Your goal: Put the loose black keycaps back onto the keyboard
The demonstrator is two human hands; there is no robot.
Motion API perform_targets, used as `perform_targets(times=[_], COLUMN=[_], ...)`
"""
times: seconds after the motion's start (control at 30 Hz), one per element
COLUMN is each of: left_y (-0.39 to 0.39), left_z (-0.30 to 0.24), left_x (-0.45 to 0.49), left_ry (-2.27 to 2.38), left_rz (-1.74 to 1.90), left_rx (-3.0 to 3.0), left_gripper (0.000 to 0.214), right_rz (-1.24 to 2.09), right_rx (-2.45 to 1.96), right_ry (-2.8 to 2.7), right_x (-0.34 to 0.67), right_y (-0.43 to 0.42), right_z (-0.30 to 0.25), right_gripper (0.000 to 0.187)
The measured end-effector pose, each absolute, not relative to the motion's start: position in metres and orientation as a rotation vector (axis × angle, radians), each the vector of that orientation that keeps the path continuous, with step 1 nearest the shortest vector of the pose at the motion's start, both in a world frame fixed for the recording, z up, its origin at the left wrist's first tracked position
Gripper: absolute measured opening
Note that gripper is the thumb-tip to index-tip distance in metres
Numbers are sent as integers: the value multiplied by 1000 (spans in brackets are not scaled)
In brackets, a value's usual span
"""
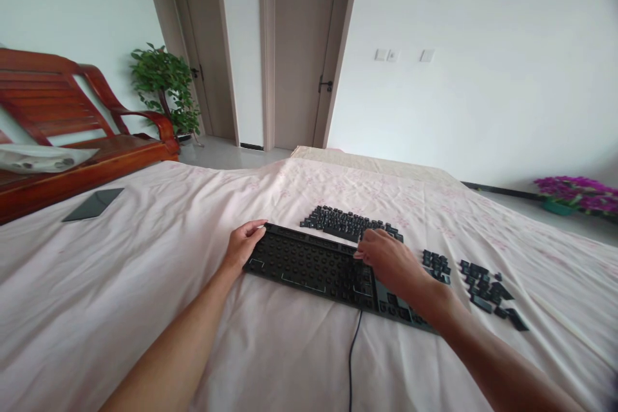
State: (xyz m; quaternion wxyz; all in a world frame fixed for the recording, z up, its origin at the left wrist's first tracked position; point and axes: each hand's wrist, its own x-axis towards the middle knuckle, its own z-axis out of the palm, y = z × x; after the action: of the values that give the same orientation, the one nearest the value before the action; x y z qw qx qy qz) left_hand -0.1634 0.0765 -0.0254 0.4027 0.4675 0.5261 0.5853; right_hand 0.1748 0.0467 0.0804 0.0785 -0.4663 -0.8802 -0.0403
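Observation:
A black keyboard point(304, 264) with most of its keycaps off lies on the pink sheet, its bare key posts and wire stabilisers showing. My left hand point(245, 243) grips its far left corner, thumb on top and fingers around the edge. Over the right part of the board, my right hand point(381, 250) is closed in a pinch; whatever the fingertips hold is hidden. Just beyond the board lies a large group of loose black keycaps point(345, 222). Two smaller keycap clusters sit to the right, a nearer one point(436, 262) and a farther, scattered one point(483, 286).
A black cable point(351, 354) runs from the keyboard toward me over the wrinkled sheet point(183, 309). At the left lies a dark flat phone-like slab point(94, 204). Beyond are a wooden bench point(58, 96), a leafy plant point(161, 80) and purple flowers point(574, 190).

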Motion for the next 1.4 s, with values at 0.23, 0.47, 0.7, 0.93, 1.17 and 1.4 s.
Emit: perform_targets(times=[0.23,0.47,0.7,0.93,1.17,1.4], left_y=[78,79,78,78,76,76], left_z=[-29,-29,-29,-26,-22,-20], left_x=[-164,-167,-167,-165,-164,-162], left_ry=[1327,1321,1316,1324,1338,1371], left_rz=[1478,1487,1483,1488,1485,1487], left_rx=[1190,1215,1221,1190,1168,1156], left_gripper=[47,47,48,46,42,40], right_rz=[161,105,61,-51,210,341], right_rx=[-812,-819,-935,-1428,-1069,-727], right_ry=[-2362,-2552,-2765,-2910,-2601,-2460], right_x=[85,27,49,113,103,27], right_y=[46,60,51,31,39,50], right_z=[75,45,53,82,87,52], right_gripper=[21,24,31,22,39,38])
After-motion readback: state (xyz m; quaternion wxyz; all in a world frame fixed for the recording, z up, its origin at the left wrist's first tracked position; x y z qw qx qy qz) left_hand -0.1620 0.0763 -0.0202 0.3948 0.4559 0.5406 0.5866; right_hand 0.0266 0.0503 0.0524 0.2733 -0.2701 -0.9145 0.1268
